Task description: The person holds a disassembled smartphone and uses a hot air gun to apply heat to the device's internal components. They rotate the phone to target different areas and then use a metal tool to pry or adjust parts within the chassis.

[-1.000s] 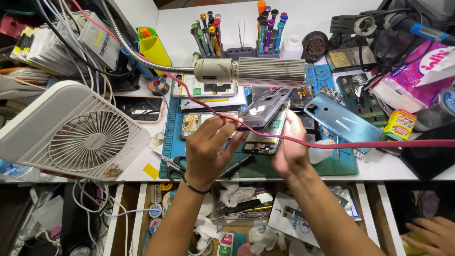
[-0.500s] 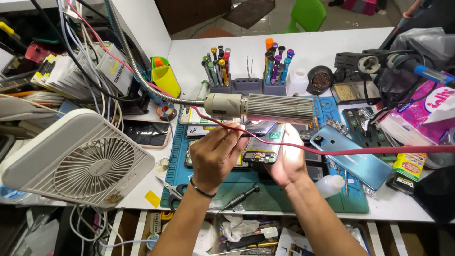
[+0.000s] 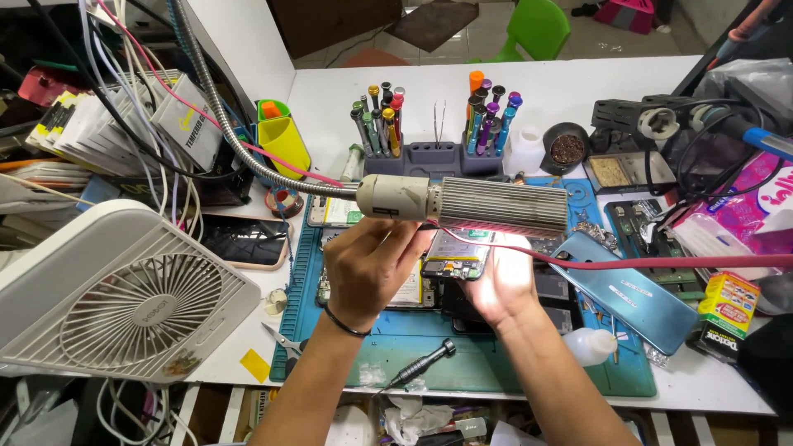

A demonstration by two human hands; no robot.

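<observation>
L hand [image 3: 373,263] curled under the lamp head, fingers closed on the near edge of an opened phone [image 3: 454,263] w/ circuit board exposed; what else the fingers pinch, cannot tell. R hand [image 3: 500,285] cups the phone's other side from below, lit bright by the lamp, fingers wrapped on it. Phone held just above the mat, center of bench, directly under the lamp [image 3: 462,204]: 1 lamp, cream cap + ribbed metal body, on 1 flexible metal neck running up-left. 1 red cable [image 3: 661,263] crosses over the R hand toward the right edge. Black band on L wrist. On the teal mat [image 3: 496,367]: 1 dark screwdriver [image 3: 425,363] near front edge, 1 small white squeeze bottle [image 3: 591,345] just beside R forearm, 1 blue phone back cover [image 3: 624,289] to the right. 1 dark phone [image 3: 244,241] face up left of mat; 1 white fan [image 3: 120,293] tilted at far left. Behind: 1 grey tool rack [image 3: 438,157] holding 2 clusters of drivers, 1 tweezers between them. 1 yellow bin [image 3: 285,140] back left; 1 yellow box [image 3: 727,304] at right. Surface: white table [image 3: 702,388], heavily cluttered, cables piled at left. Room: tiled floor beyond, 1 green chair [image 3: 537,25] at top.
</observation>
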